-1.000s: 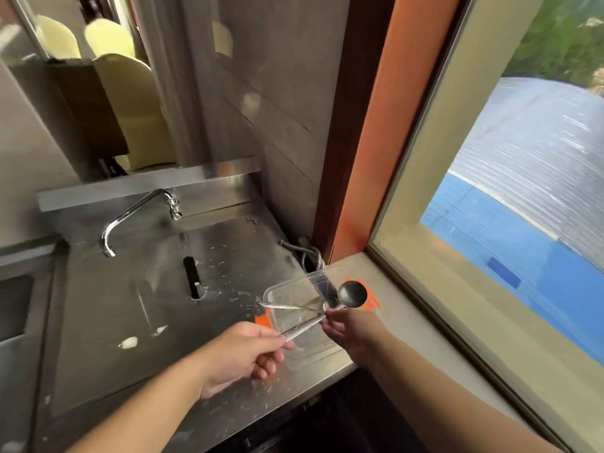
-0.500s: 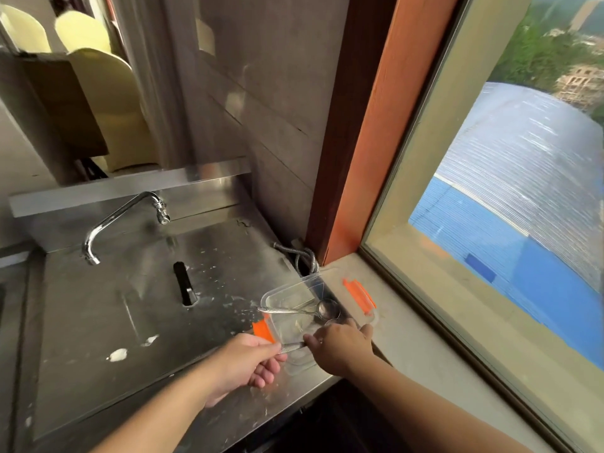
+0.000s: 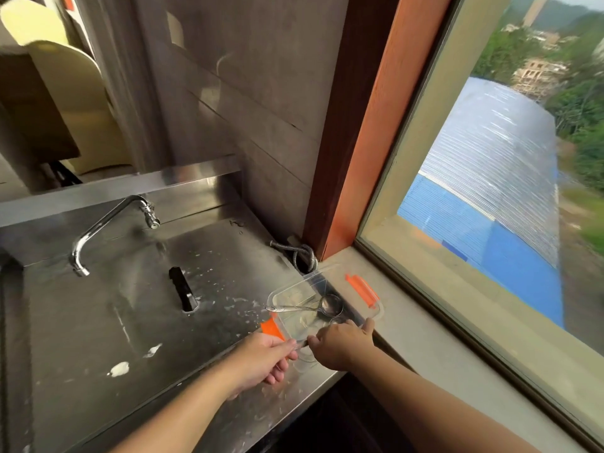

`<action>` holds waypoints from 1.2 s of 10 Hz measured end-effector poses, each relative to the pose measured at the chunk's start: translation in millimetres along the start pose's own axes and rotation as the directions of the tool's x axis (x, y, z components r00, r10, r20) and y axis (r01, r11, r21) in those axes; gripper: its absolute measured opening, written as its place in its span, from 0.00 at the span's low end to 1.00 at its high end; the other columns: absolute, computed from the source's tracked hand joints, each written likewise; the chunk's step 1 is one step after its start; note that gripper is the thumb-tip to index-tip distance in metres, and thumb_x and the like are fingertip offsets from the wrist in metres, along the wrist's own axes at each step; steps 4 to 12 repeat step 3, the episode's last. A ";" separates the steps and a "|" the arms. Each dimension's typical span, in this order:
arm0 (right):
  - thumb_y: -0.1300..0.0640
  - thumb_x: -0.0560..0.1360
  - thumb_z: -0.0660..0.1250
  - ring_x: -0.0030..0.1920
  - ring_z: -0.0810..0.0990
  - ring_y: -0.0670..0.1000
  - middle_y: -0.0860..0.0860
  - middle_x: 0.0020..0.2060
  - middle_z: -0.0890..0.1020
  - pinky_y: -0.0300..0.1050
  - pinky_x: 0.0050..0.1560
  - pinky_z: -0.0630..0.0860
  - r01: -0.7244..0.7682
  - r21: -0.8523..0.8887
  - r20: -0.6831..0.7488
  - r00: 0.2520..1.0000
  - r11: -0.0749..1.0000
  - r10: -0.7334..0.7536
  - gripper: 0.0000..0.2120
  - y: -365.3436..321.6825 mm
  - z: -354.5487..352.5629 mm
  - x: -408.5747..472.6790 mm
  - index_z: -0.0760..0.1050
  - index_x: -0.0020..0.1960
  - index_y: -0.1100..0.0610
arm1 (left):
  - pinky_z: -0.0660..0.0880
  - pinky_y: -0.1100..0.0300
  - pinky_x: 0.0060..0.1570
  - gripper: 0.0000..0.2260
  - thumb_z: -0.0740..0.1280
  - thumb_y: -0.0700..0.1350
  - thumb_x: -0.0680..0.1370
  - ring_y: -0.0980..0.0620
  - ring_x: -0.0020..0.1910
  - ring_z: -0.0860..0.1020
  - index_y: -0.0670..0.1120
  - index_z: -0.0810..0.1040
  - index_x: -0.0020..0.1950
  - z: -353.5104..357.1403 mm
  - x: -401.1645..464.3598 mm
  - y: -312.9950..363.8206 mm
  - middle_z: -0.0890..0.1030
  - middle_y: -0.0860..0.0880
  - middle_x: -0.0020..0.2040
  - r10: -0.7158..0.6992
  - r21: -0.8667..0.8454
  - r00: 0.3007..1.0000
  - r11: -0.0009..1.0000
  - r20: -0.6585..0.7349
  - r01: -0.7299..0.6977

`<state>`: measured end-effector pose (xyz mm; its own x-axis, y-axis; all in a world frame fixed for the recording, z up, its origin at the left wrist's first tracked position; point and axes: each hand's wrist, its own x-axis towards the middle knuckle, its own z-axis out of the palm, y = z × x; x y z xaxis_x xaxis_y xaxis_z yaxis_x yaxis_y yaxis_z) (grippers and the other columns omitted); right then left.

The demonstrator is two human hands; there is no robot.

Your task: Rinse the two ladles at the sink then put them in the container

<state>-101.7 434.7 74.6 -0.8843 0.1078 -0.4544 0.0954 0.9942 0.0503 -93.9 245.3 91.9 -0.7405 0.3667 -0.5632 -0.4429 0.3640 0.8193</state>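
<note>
A clear plastic container (image 3: pixel 371 310) with orange clips (image 3: pixel 361 289) stands at the right end of the steel counter. One metal ladle (image 3: pixel 330 305) lies inside it, with its handle pointing left over the rim. The second ladle's bowl (image 3: pixel 338 320) shows low in the container, just past my right hand (image 3: pixel 341 344). That hand covers the ladle's handle at the container's near rim, thumb against the rim. My left hand (image 3: pixel 261 356) pinches the handle's end at the container's near left corner.
A chrome faucet (image 3: pixel 108 223) stands at the back left over the wet steel counter (image 3: pixel 130 322), which has a dark slot (image 3: pixel 183 289). A metal hose (image 3: pixel 305 256) coils behind the container. The window sill (image 3: pixel 425 338) and glass run along the right.
The second ladle was held above the container's rim and has come down into it. Both hands followed it lower, and the view has shifted slightly.
</note>
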 end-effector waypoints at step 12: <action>0.32 0.70 0.48 0.63 0.75 0.52 0.45 0.57 0.83 0.64 0.63 0.51 -0.021 0.217 -0.132 0.990 0.976 0.051 0.30 3.8 -4.7 -2.3 0.79 0.60 0.43 | 0.75 0.63 0.32 0.17 0.67 0.55 0.80 0.56 0.32 0.77 0.41 0.82 0.51 -21.7 -8.7 -10.1 0.81 0.48 0.39 0.033 0.036 0.999 0.999 0.014 -0.033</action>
